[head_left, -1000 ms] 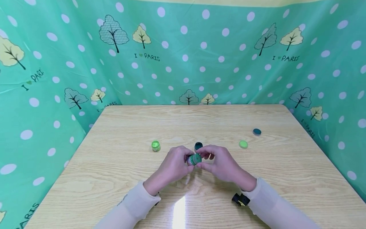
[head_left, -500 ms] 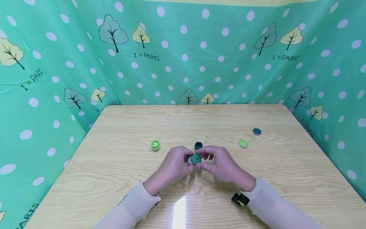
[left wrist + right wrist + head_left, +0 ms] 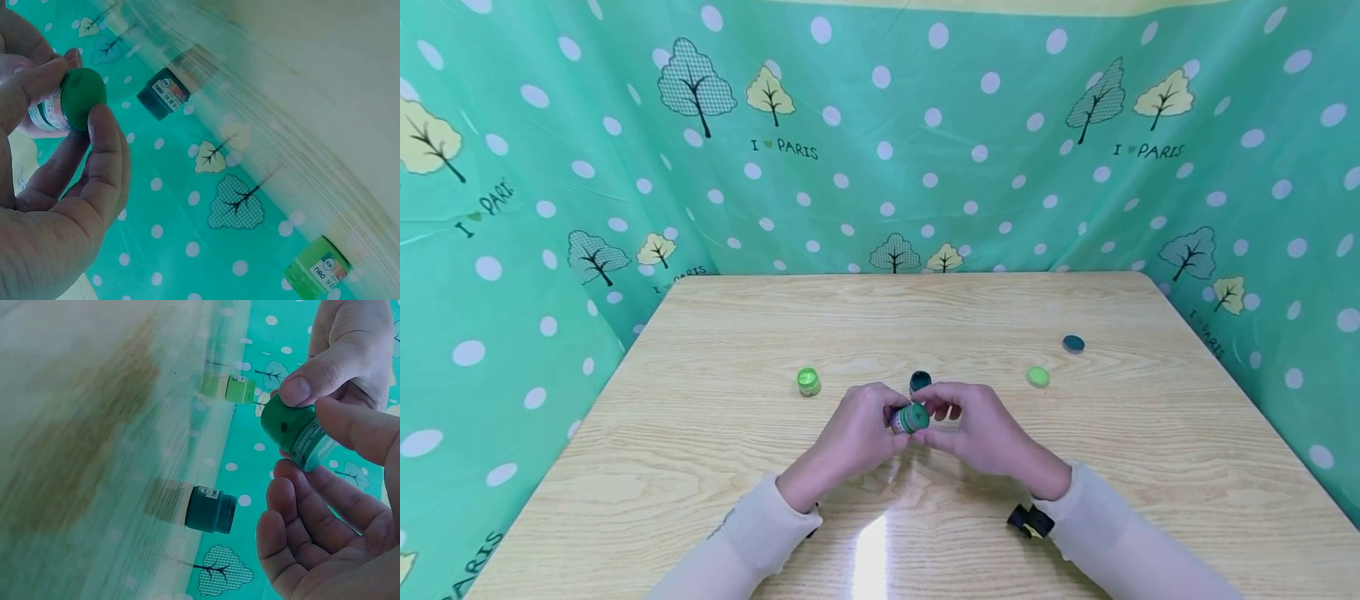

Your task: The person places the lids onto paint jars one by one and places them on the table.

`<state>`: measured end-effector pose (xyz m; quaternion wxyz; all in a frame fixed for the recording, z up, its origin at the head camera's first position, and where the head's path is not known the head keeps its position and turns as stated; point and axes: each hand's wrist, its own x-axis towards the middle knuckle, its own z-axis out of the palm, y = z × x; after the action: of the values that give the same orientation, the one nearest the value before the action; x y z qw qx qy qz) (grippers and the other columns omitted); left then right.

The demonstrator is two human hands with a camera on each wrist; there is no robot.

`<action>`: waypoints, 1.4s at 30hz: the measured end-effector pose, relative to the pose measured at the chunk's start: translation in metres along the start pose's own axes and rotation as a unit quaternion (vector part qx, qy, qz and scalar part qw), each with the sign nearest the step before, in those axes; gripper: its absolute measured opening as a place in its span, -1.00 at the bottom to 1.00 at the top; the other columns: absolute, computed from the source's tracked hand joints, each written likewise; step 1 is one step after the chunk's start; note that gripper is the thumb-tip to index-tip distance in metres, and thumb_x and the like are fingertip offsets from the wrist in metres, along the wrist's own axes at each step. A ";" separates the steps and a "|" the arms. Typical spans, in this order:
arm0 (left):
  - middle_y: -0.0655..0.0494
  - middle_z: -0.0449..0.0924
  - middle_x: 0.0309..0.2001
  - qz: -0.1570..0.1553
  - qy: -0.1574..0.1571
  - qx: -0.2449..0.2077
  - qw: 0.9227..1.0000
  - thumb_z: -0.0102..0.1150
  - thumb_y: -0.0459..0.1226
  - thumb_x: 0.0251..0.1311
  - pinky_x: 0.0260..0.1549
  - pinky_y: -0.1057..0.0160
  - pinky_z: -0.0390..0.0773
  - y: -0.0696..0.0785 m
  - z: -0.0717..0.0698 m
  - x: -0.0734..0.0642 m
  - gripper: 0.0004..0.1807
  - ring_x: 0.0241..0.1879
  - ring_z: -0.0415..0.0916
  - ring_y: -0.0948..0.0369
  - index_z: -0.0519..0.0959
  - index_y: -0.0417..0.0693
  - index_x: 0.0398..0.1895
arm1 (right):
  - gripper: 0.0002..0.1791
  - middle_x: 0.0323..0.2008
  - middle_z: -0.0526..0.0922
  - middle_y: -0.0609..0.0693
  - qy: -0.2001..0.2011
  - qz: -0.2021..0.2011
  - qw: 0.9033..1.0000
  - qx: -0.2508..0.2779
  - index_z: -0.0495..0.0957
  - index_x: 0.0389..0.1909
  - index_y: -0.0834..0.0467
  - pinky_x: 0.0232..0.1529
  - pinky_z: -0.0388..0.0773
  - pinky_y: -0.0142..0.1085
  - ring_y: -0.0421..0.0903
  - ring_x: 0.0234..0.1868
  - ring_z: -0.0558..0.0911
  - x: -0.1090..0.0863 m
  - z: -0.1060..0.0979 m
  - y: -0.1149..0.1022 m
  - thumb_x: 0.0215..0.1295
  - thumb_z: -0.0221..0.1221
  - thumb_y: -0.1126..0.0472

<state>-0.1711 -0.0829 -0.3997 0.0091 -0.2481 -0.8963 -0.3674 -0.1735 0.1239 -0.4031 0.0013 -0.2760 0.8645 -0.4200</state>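
Over the middle of the table, a small green paint jar (image 3: pixel 910 418) is tilted between both hands. My left hand (image 3: pixel 857 433) grips it from the left, thumb and fingers bent round its green side. From the right, my right hand (image 3: pixel 977 429) pinches the other end with thumb and fingertips, its remaining fingers curled below. The right wrist view shows a dark mark on the jar's green part (image 3: pixel 284 419). Just behind the hands stands a dark teal paint jar (image 3: pixel 920 382), partly hidden by the right fingers in the head view.
A lime green paint jar (image 3: pixel 808 382) stands upright to the left. Two loose lids, one light green (image 3: pixel 1038 377) and one dark blue (image 3: pixel 1073 344), lie at the right on the wooden table (image 3: pixel 700 467). A polka-dot curtain (image 3: pixel 925 150) surrounds the table's back and sides.
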 end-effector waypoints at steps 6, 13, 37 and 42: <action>0.17 0.64 -0.39 0.000 0.000 0.001 1.000 0.54 -0.45 -0.04 -0.48 0.39 0.55 0.001 0.001 0.000 -0.77 -0.44 0.50 0.29 0.77 -0.14 -0.26 | -0.60 -0.26 0.69 -0.22 -0.001 0.002 1.000 -0.001 0.71 0.02 0.10 -0.20 0.60 -0.20 -0.09 -0.22 0.64 0.000 0.000 -0.001 0.14 0.51 0.23; 0.15 0.64 -0.36 -0.004 0.004 0.006 1.000 0.55 -0.41 -0.02 -0.44 0.39 0.56 0.001 0.002 0.000 -0.78 -0.40 0.52 0.26 0.76 -0.15 -0.26 | -0.65 -0.34 0.68 -0.22 0.001 0.010 1.000 -0.001 0.72 -0.04 0.11 -0.31 0.57 -0.31 -0.23 -0.33 0.59 0.000 0.001 -0.001 0.15 0.51 0.16; 0.18 0.61 -0.43 0.011 0.008 0.010 1.000 0.48 -0.46 -0.03 -0.49 0.39 0.54 0.003 0.002 0.000 -0.81 -0.46 0.47 0.31 0.76 -0.12 -0.31 | -0.66 -0.51 0.59 -0.22 0.024 0.050 0.998 -0.038 0.72 -0.28 0.04 -0.51 0.49 -0.36 -0.23 -0.51 0.51 0.000 0.001 -0.001 0.22 0.42 -0.16; 0.17 0.61 -0.42 0.007 0.010 0.001 1.000 0.51 -0.44 -0.02 -0.48 0.39 0.56 0.004 0.001 0.000 -0.80 -0.45 0.49 0.30 0.76 -0.14 -0.29 | -0.63 -0.39 0.63 -0.13 0.021 0.024 0.999 -0.011 0.71 -0.09 0.09 -0.44 0.51 -0.34 -0.17 -0.42 0.53 0.000 -0.005 0.001 0.18 0.49 -0.02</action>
<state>-0.1692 -0.0799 -0.3983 0.0204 -0.2505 -0.8949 -0.3687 -0.1751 0.1281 -0.4007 -0.0096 -0.2467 0.8751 -0.4163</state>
